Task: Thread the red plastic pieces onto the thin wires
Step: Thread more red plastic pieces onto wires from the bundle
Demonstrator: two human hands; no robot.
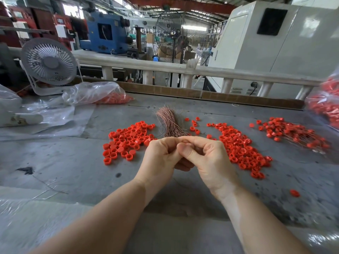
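Observation:
My left hand (161, 154) and my right hand (205, 154) meet above the middle of the grey table (73, 162), fingers curled and pressed together. What they pinch is hidden between the fingertips. Just beyond them lies a bundle of thin copper-coloured wires (169, 121). A pile of red plastic caps (128, 140) lies to the left of my hands. Another pile of red pieces (240, 147) spreads to the right. Farther right lie red pieces threaded on wires (291, 132).
A white desk fan (48, 64) stands at the back left beside a clear bag of red pieces (102, 94). Another bag of red pieces (326, 101) sits at the right edge. One stray red piece (294, 193) lies near right. A cardboard strip (201, 93) edges the table's back.

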